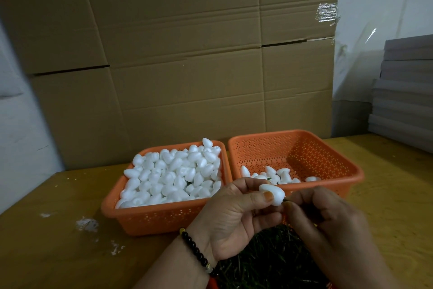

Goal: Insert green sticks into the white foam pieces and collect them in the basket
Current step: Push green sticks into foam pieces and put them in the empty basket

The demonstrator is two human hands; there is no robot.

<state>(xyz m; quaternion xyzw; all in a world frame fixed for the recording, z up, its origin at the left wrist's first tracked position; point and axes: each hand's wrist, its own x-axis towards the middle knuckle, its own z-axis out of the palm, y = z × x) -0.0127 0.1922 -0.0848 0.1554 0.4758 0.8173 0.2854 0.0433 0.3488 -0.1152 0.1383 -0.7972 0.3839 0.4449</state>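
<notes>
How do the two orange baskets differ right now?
The left basket is heaped with white foam pieces to its rim; the right basket holds only a few along its near side, its perforated floor mostly bare. The left basket sits nearer the camera; the right basket sits slightly farther back. Both are orange, perforated and rectangular.

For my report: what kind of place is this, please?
Probably a small workshop or packing room: stacked cardboard boxes behind a wooden table, and an orange basket heaped with white foam pieces for hand assembly.
</notes>
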